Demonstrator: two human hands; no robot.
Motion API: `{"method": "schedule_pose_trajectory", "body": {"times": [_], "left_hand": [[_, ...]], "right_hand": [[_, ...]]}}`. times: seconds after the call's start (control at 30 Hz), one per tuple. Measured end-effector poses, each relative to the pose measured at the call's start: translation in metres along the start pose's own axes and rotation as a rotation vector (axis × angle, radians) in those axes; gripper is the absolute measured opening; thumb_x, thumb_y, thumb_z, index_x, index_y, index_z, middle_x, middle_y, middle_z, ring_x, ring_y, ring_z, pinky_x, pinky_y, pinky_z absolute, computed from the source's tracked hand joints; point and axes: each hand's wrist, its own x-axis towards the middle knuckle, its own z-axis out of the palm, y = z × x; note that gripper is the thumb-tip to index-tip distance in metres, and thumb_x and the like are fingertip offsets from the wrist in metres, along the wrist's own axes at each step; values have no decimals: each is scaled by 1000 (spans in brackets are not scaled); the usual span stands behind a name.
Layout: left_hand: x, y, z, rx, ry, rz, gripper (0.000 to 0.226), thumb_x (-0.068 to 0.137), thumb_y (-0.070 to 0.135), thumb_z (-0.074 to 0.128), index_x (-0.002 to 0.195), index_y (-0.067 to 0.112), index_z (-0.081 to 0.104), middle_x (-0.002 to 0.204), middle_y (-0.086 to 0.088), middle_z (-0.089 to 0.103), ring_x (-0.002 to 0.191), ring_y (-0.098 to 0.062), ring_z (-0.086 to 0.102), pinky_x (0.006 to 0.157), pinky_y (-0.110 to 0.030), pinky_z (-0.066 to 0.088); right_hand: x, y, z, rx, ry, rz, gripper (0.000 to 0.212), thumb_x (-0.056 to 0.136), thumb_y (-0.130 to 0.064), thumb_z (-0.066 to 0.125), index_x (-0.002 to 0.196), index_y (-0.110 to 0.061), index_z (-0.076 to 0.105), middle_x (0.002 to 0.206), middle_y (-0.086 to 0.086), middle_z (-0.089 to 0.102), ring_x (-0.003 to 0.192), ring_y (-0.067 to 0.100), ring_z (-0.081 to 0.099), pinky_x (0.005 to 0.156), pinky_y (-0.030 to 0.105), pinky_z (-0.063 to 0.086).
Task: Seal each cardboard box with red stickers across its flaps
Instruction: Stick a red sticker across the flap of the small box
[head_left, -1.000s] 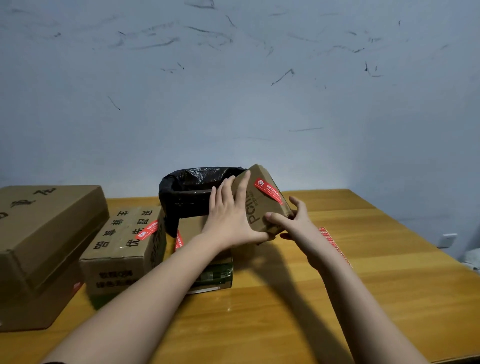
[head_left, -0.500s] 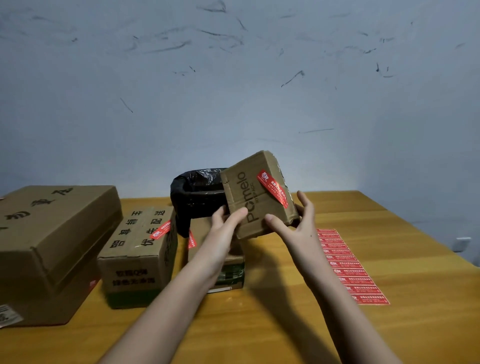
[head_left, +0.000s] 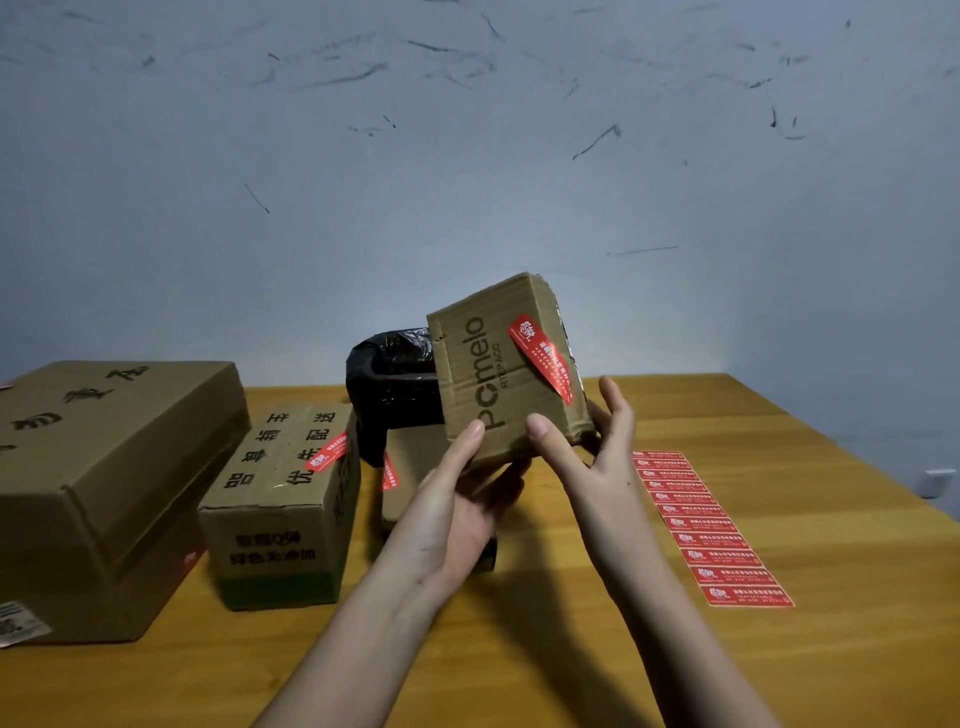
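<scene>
Pomelo box (head_left: 498, 374) tilted, red sticker (head_left: 540, 364) on — both hands (head_left: 452, 514) holding

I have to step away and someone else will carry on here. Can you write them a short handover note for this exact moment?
Left hand: holds the Pomelo box from below, thumb on its front.
Right hand: grips the box's lower right corner.
The Pomelo box is in the air, tilted, above the table; one red sticker lies across its printed face.
Sticker sheet: flat on the table, right of the hands.
Done, as far as shown: the middle box and the small box under the hands each show a sticker.
Left: set the Pomelo box down. The big box at far left shows no sticker on top; check it.
</scene>
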Motion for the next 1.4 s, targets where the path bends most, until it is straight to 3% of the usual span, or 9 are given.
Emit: {"method": "schedule_pose_trajectory", "body": {"times": [0.1, 0.23, 0.37, 0.57, 0.8, 0.93, 1.07, 1.3, 1.4], "left_hand": [[-1, 1, -3, -46, 12, 0, 46, 79, 26, 64, 122, 12, 58, 118, -16, 67, 113, -30, 63, 104, -40, 43], [-4, 6, -6, -119, -32, -25, 50, 79, 26, 63, 126, 13, 53, 118, -19, 66, 106, -31, 66, 103, -40, 44], [-6, 7, -6, -112, -66, -38, 53, 81, 31, 60, 130, 13, 52, 119, -18, 66, 105, -29, 67, 105, -42, 42], [-10, 6, -5, -124, -79, -62, 53, 83, 36, 57, 129, 9, 55, 120, -17, 66, 109, -27, 65, 96, -39, 47], [-10, 5, -3, -132, -60, -36, 51, 83, 32, 58, 129, 10, 54, 121, -18, 65, 109, -26, 65, 97, -39, 47], [-10, 5, -4, -137, -38, -7, 46, 83, 28, 59, 127, 13, 55, 121, -17, 65, 116, -28, 61, 106, -41, 42], [-12, 6, -4, -116, -14, 13, 42, 81, 26, 60, 121, 16, 57, 116, -16, 68, 114, -28, 62, 105, -40, 42], [-15, 0, -9, -172, -30, 36, 40, 81, 18, 69, 120, 15, 57, 118, -17, 67, 115, -31, 61, 104, -41, 42], [-15, -2, -15, -153, -52, 54, 52, 68, 11, 72, 118, 13, 58, 119, -15, 67, 113, -29, 62, 102, -43, 45]], "right_hand": [[-4, 3, -3, -124, 69, -128, 83, 72, -66, 62, 143, -36, 30, 142, -13, 40, 132, 0, 37, 110, 30, 35], [-7, -2, -7, -268, 156, -378, 45, 85, -51, 56, 125, -30, 57, 124, -13, 51, 123, 7, 47, 100, 28, 42], [-11, -9, -4, -282, 153, -439, 31, 86, -45, 58, 114, -32, 62, 117, -16, 51, 117, 11, 50, 94, 26, 45], [-16, -9, -2, -261, 169, -492, 26, 87, -35, 62, 111, -25, 67, 114, -14, 53, 114, 16, 53, 90, 40, 48], [-19, -14, -3, -172, 128, -399, 18, 85, -24, 69, 103, -28, 70, 108, -10, 56, 111, 13, 54, 85, 14, 44], [-16, -16, -7, -84, 77, -277, 16, 84, -16, 72, 95, -28, 72, 106, -6, 58, 105, 8, 58, 84, 20, 47], [-13, -18, -12, -6, 52, -202, 12, 83, -13, 72, 90, -23, 72, 104, 1, 63, 95, 4, 63, 80, 22, 50], [-17, -17, -11, -139, 87, -279, 20, 80, -33, 71, 99, -30, 68, 106, -10, 59, 101, 4, 59, 79, 18, 47], [-19, -15, -12, -193, 94, -322, 29, 80, -33, 68, 109, -29, 65, 111, -12, 58, 108, 6, 57, 82, 21, 47]]}}
